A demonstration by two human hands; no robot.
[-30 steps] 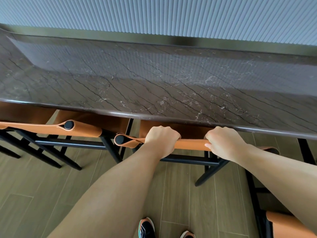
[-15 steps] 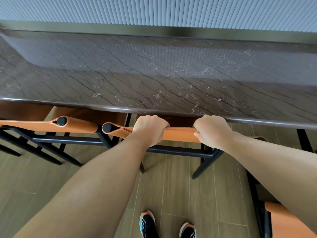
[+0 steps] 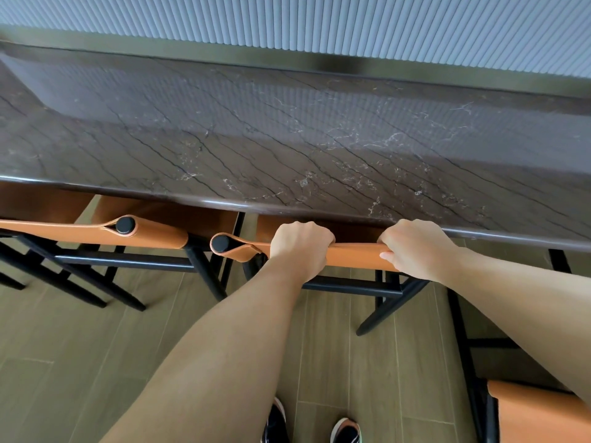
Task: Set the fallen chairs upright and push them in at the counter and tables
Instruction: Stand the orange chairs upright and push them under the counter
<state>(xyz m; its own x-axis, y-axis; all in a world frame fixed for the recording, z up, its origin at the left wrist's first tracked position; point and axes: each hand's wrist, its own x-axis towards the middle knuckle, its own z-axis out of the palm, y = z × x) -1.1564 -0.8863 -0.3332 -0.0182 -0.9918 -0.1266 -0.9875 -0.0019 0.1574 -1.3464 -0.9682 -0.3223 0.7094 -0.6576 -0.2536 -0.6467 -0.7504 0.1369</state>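
Chair (image 3: pixel 355 254): orange leather backrest, black frame, standing upright at frame centre, seat tucking under the bench (image 3: pixel 287 148) edge.
Hands: left hand (image 3: pixel 300 247) and right hand (image 3: pixel 415 247) are both gripping the backrest.

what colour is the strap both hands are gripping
Orange strap, held by left hand and right hand; head view.

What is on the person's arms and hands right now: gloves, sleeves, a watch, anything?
Nothing worn shows. The left hand and right hand are bare: no gloves, and no rings visible from this angle. The left forearm and right forearm are bare up to the frame's edge, with no sleeve, cuff, watch or band in view.
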